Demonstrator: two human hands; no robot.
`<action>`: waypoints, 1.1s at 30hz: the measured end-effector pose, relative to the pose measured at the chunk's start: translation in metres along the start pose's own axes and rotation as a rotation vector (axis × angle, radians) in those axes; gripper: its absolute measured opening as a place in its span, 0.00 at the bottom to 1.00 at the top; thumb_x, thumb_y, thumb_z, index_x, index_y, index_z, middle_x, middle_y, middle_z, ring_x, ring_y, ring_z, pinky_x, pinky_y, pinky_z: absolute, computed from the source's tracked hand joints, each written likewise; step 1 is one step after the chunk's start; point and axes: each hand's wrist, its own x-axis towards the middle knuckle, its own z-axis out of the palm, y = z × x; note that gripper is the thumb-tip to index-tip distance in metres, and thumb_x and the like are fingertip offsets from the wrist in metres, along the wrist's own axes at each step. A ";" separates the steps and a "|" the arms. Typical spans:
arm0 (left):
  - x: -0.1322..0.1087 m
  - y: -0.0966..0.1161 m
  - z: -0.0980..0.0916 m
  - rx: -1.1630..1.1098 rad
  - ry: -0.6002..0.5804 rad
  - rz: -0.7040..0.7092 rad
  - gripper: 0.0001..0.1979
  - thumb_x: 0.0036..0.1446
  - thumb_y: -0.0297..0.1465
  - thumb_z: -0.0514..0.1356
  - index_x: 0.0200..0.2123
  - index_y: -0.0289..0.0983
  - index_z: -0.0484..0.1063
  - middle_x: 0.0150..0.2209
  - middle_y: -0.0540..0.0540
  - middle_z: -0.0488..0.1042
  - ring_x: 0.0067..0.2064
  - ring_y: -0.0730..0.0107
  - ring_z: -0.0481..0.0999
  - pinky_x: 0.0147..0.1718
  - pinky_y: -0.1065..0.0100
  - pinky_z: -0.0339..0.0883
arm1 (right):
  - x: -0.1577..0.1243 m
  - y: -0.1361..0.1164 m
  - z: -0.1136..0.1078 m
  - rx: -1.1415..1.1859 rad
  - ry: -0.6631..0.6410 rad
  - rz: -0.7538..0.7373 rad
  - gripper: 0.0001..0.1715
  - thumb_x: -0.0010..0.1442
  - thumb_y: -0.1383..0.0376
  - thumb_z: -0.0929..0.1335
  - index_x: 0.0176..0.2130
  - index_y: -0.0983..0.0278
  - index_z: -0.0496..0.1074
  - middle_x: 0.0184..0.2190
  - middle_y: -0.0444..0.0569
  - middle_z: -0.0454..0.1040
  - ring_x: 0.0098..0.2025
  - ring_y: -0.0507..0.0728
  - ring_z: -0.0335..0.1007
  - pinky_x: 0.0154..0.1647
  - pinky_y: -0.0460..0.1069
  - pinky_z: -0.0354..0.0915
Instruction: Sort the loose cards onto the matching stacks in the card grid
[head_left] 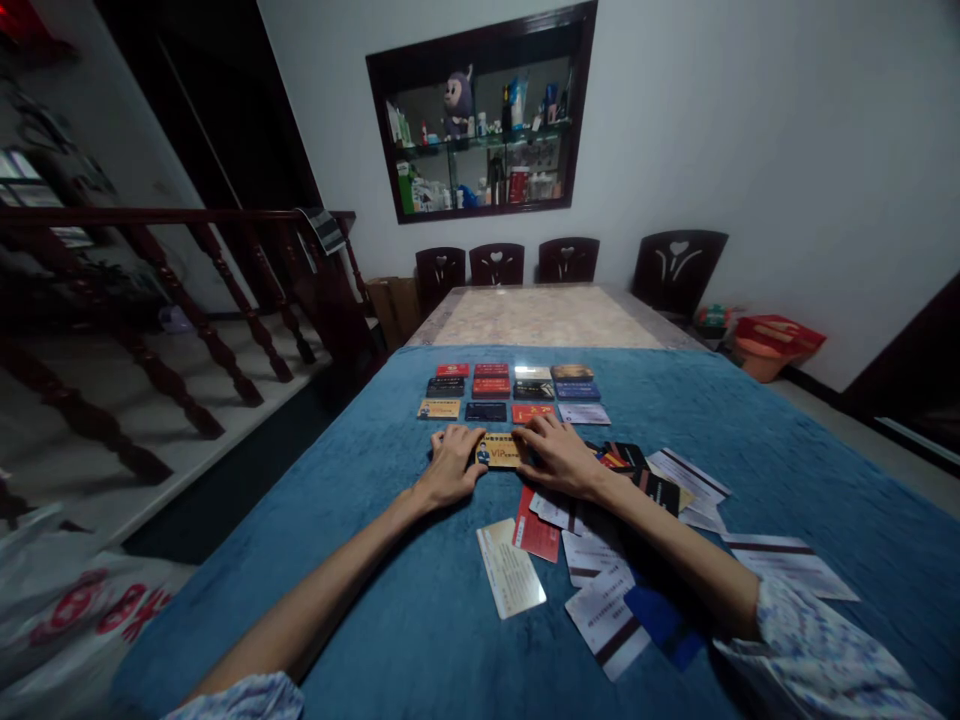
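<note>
My left hand (452, 464) and my right hand (559, 455) hold a gold VIP card (501, 452) between them by its short ends, low over the blue cloth. Whether more cards lie under it I cannot tell. Just beyond are rows of stacked cards, among them a gold card (439, 409), a dark blue card (486, 411), a red card (533, 412) and a white card (584, 413). Loose cards spread under and around my right forearm, including a cream card (511, 568), a red card (537, 525) and a blue card (664, 622).
The blue cloth (360, 560) covers the near part of a long table (536, 315). Dark chairs (568, 262) stand at its far end. A wooden railing (187, 215) runs along the left, with a white plastic bag (82, 610) near the table's left edge.
</note>
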 end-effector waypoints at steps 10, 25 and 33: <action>-0.001 -0.018 -0.010 0.008 0.010 0.029 0.26 0.54 0.27 0.61 0.57 0.39 0.67 0.55 0.40 0.67 0.59 0.51 0.62 0.58 0.47 0.52 | 0.019 -0.001 0.001 0.052 -0.038 -0.022 0.28 0.58 0.53 0.71 0.54 0.62 0.71 0.49 0.57 0.70 0.51 0.64 0.60 0.46 0.55 0.59; 0.008 -0.059 -0.028 0.052 -0.021 -0.003 0.26 0.54 0.26 0.60 0.58 0.41 0.66 0.57 0.41 0.67 0.60 0.51 0.60 0.58 0.46 0.51 | 0.065 -0.021 -0.008 0.013 -0.108 -0.032 0.20 0.58 0.51 0.71 0.45 0.60 0.75 0.48 0.55 0.71 0.53 0.64 0.60 0.46 0.55 0.61; 0.019 -0.082 -0.042 0.073 -0.037 -0.058 0.26 0.54 0.26 0.58 0.58 0.40 0.66 0.58 0.40 0.66 0.59 0.52 0.60 0.56 0.48 0.53 | 0.099 -0.031 -0.009 -0.040 -0.147 -0.042 0.19 0.59 0.51 0.70 0.44 0.61 0.75 0.49 0.56 0.71 0.54 0.65 0.61 0.48 0.56 0.62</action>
